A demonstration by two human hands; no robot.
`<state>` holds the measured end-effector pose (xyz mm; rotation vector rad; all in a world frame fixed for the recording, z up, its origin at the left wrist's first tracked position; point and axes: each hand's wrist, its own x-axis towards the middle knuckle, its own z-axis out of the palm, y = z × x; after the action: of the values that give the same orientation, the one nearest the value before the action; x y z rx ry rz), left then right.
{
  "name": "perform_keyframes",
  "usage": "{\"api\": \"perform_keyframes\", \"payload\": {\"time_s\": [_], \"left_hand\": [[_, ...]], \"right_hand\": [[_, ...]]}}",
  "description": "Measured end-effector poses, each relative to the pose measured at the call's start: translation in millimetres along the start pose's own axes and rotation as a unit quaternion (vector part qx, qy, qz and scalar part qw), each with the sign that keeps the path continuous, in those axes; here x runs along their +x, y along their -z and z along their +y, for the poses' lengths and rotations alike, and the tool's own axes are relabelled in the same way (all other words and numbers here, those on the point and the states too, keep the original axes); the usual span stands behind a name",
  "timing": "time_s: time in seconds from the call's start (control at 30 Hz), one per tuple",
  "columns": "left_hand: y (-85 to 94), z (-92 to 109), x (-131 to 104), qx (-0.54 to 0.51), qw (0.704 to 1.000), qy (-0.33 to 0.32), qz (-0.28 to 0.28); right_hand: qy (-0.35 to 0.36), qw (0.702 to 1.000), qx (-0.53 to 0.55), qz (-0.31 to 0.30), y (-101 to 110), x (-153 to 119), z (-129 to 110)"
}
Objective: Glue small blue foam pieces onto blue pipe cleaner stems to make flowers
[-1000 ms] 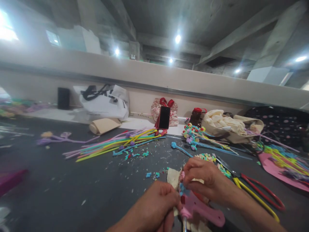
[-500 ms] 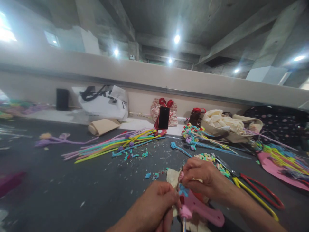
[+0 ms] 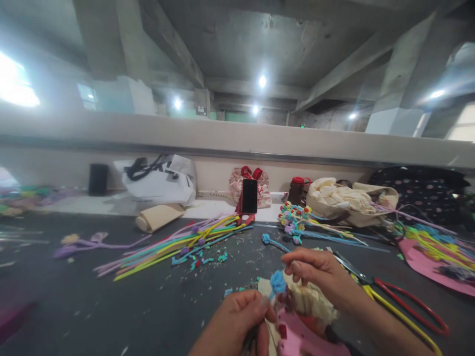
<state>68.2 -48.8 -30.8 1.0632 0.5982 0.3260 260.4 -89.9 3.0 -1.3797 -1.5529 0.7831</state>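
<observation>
From the view's centre, the blue flower [image 3: 278, 282] is standing at five o'clock, looking formed; the left hand [image 3: 247, 314] is pinching its stem [image 3: 272, 296], the right hand's [image 3: 322, 279] fingers are curling slightly apart. Flower-headed stems [image 3: 295, 217] are lying at four o'clock, coloured lengths [image 3: 163, 251] at eight; what remains is unclear.

At bottom centre, the left hand [image 3: 245, 312] partly hides the flower stem [image 3: 272, 295], and the frame cuts the glue gun [image 3: 297, 332].

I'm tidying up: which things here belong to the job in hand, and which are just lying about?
Likely in the job:
fuzzy blue flower in left hand
pink plastic glue gun
multicoloured fuzzy stems

Likely just lying about:
black rectangular phone
crumpled white bag
dark red-lidded bottle
</observation>
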Motion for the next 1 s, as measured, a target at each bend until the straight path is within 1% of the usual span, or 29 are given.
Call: {"api": "perform_keyframes", "payload": {"time_s": [0.1,0.2,0.33,0.43,0.53,0.6,0.7,0.8,0.9,1.0], "left_hand": [[4.7,-1,0,-0.032,0.999,-0.016,0.007],[9.5,1,4,-0.065,0.997,-0.023,0.014],[9.3,8,2,-0.115,0.992,-0.049,0.033],[5.0,13,-5,-0.150,0.986,-0.059,0.046],[2.9,14,-7,-0.177,0.981,-0.063,0.058],[3.9,13,-5,-0.186,0.978,-0.056,0.071],[6.5,12,0,-0.188,0.977,-0.044,0.090],[7.2,10,2,-0.196,0.970,-0.068,0.123],[6.4,8,1,-0.203,0.961,-0.119,0.143],[7.0,5,1,-0.164,0.966,-0.152,0.130]], "right_hand": [[-0.035,0.995,0.090,0.024,-6,2,3],[-0.047,0.988,0.141,0.042,-11,4,7],[-0.059,0.987,0.141,0.056,-18,3,9],[-0.066,0.989,0.114,0.065,-25,1,4],[-0.088,0.989,0.088,0.077,-33,-2,-1],[-0.093,0.988,0.101,0.064,-39,-3,1],[-0.067,0.989,0.132,0.027,-46,-1,10],[-0.073,0.983,0.167,0.008,-53,4,14],[-0.097,0.973,0.208,-0.010,-62,11,2],[-0.067,0.975,0.210,-0.017,-71,20,-14]]}}
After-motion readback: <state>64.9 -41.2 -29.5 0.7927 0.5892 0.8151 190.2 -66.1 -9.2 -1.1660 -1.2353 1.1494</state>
